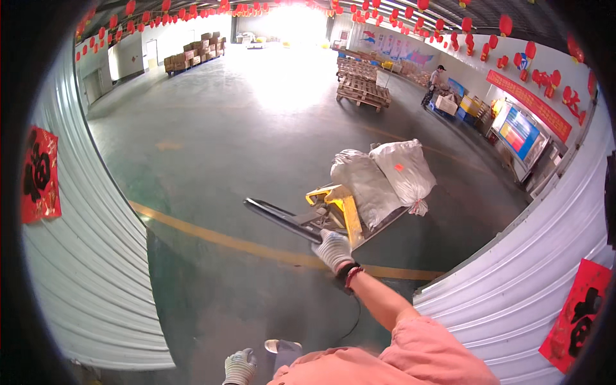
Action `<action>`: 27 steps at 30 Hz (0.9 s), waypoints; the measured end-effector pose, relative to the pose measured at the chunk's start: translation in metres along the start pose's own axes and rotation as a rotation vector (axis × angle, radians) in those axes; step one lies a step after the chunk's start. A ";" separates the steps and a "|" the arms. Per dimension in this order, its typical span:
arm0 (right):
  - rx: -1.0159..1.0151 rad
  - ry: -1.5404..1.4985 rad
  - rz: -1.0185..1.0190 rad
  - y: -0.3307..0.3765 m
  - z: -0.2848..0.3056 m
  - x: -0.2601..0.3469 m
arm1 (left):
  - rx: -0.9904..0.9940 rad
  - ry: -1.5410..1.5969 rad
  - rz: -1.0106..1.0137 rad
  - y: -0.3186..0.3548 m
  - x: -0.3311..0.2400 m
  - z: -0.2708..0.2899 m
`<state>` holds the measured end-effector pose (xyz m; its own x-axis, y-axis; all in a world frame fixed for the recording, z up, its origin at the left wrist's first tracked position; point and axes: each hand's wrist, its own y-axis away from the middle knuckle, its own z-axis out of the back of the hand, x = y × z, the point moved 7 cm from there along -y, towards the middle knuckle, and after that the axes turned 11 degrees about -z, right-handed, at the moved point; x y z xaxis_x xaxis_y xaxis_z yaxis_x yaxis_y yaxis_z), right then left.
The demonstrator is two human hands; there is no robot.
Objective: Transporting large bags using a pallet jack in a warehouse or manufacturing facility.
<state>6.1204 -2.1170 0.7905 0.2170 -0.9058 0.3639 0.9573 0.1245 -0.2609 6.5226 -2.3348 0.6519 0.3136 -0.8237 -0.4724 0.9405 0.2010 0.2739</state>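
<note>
My right hand (335,250), in a striped knit glove, is closed around the near end of the black handle (282,217) of a yellow pallet jack (346,208). That arm stretches forward, with dark and red bands at the wrist. Two bulging whitish woven sacks, a nearer sack (364,186) and a farther sack (405,168) with an orange mark, lie on the jack's load. Low in the picture, my left hand (240,367), gloved too, hangs by my side with its fingers curled and nothing seen in them.
Corrugated metal walls flank me, the left wall (90,256) and the right wall (513,269). A yellow floor line (224,240) crosses ahead. Beyond stand stacked wooden pallets (362,86), piled cartons (196,52), a person (433,85) beside crates, and a display board (518,131) at right.
</note>
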 end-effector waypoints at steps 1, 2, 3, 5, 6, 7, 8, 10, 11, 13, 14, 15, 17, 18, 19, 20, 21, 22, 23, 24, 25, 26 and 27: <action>-0.002 -0.014 0.032 0.010 0.014 -0.001 | 0.009 -0.021 -0.004 0.017 -0.029 0.010; -0.017 -0.014 0.039 0.016 0.032 -0.013 | 0.031 -0.043 -0.037 0.025 -0.055 0.011; -0.001 -0.029 0.056 0.029 0.052 -0.011 | 0.062 -0.043 -0.002 0.041 -0.069 0.004; 0.042 -0.045 0.082 0.050 0.087 -0.016 | 0.115 -0.054 0.030 0.079 -0.103 -0.010; 0.067 -0.056 0.097 0.059 0.103 -0.021 | 0.164 -0.068 0.040 0.098 -0.121 -0.018; 0.124 -0.061 0.109 0.065 0.116 -0.027 | 0.171 -0.066 0.056 0.118 -0.137 -0.028; 0.140 -0.066 0.115 0.075 0.129 -0.037 | 0.180 -0.020 0.042 0.138 -0.156 -0.043; 0.220 -0.096 0.141 0.094 0.150 -0.036 | 0.163 0.027 0.075 0.177 -0.177 -0.058; 0.329 -0.111 0.127 0.101 0.165 -0.023 | 0.197 0.021 0.082 0.196 -0.183 -0.060; 0.459 -0.125 0.198 0.105 0.178 -0.035 | 0.295 0.037 0.177 0.209 -0.217 -0.058; 0.535 -0.131 0.268 0.112 0.183 -0.041 | 0.277 0.021 0.145 0.216 -0.242 -0.048; 0.780 -0.247 0.192 0.121 0.187 -0.047 | 0.250 0.010 0.128 0.228 -0.260 -0.041; 1.196 -0.327 0.122 0.141 0.216 -0.038 | 0.071 0.000 0.127 0.262 -0.270 -0.045; 1.347 -0.298 0.113 0.155 0.228 -0.040 | -0.002 0.017 0.167 0.278 -0.282 -0.045; 1.485 -0.440 0.034 0.172 0.240 -0.041 | -0.072 0.030 0.207 0.294 -0.294 -0.039; 1.586 -0.467 -0.019 0.186 0.251 -0.045 | -0.159 0.063 0.253 0.312 -0.303 -0.043; 1.673 -0.466 -0.107 0.196 0.256 -0.053 | -0.245 0.090 0.300 0.334 -0.315 -0.044; 1.742 -0.449 -0.217 0.208 0.258 -0.065 | -0.301 0.139 0.393 0.359 -0.326 -0.046; 1.793 -0.420 -0.262 0.221 0.274 -0.067 | -0.317 0.198 0.454 0.387 -0.343 -0.041; 1.828 -0.406 -0.280 0.218 0.290 -0.037 | -0.361 0.239 0.506 0.406 -0.342 -0.019; 1.909 -0.379 -0.228 0.232 0.303 -0.034 | -0.418 0.280 0.558 0.437 -0.353 -0.029; 1.983 -0.357 -0.188 0.246 0.322 -0.031 | -0.462 0.318 0.632 0.469 -0.369 -0.044; 1.908 -0.346 -0.182 0.267 0.349 -0.022 | -0.451 0.340 0.729 0.502 -0.379 -0.064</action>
<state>6.4382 -1.9223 1.0243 -0.0983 -0.8801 0.4644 -0.1655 0.4746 0.8645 6.8842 -1.8884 0.9148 0.8029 -0.2264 -0.5514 0.4346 0.8555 0.2815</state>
